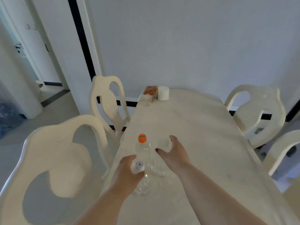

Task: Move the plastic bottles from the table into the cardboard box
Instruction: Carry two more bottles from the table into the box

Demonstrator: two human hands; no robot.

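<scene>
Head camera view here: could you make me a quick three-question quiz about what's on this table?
1. True or false: the left hand is around the neck of a white-capped bottle.
2. What colour is the cap of the bottle standing free between the hands?
3. The right hand is: A) flat on the table, B) closing around a clear bottle, C) holding a chair.

Key: 1 true; 2 orange; 3 B.

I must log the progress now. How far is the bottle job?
Nothing looks done: no cardboard box is in view. The left hand grips the white-capped bottle; the right hand curls open around a clear bottle. The orange-capped bottle remains on the table.
</scene>
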